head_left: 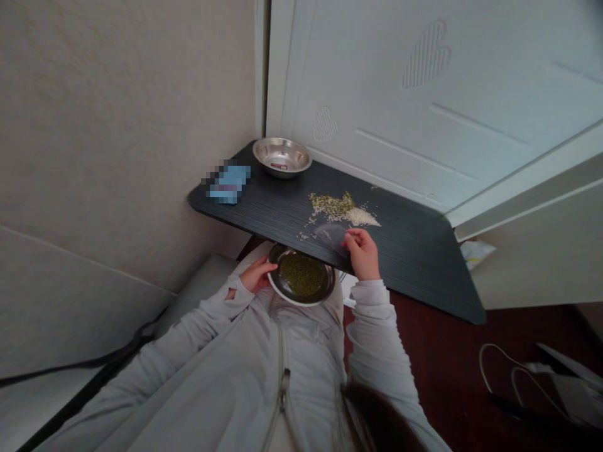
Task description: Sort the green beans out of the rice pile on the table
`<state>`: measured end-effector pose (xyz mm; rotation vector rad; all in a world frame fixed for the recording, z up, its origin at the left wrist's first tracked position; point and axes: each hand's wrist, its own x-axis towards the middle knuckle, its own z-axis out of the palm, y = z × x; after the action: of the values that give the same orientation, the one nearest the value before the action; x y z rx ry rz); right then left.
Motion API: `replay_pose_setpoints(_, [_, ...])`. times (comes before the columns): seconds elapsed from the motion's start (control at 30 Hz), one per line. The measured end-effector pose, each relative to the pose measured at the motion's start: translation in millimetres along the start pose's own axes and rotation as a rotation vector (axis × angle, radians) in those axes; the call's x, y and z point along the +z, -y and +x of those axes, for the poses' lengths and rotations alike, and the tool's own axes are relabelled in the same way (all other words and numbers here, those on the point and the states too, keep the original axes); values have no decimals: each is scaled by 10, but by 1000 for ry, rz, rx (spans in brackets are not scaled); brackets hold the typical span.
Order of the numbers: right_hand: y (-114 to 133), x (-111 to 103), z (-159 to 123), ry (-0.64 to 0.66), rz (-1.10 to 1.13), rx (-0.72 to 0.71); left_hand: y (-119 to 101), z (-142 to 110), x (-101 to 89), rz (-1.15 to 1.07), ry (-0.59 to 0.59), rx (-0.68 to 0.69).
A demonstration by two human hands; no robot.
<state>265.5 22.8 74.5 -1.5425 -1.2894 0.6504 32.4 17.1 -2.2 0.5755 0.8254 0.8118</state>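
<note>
My left hand (pixel 257 275) grips the rim of a steel bowl (pixel 331 290) on my lap, just under the table's near edge. Green mung beans (pixel 304 276) cover its bottom. Between the thumb and fingers of my right hand (pixel 362 252) is a thin clear plastic sheet (pixel 330 235), rounded at its far side and low over the tabletop. Just beyond the sheet lies a spread of mung beans mixed with white grains (pixel 332 206). A whiter heap of rice-like grains (pixel 363 217) adjoins it on the right, and loose grains are scattered around.
A second steel bowl (pixel 282 157) stands at the table's back left, with a blurred blue packet (pixel 230 184) near it. The dark table (pixel 414 257) meets a white door (pixel 377 81) behind and a wall (pixel 117 125) at left. White cables (pixel 499 348) lie on the floor at right.
</note>
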Motion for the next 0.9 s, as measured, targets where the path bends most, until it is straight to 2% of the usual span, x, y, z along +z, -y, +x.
replay_pose_setpoints(0.23, [2,18,-7,76,-56,-23,18,5,-19,3,36,17])
replay_pose_setpoints(0.47, [23,20,-15,111,-86,-45,11,0,-11,20,20,15])
replay_pose_setpoints(0.9, [53,12,-40,157,-18,-52,-8,-16,9,36,5,1])
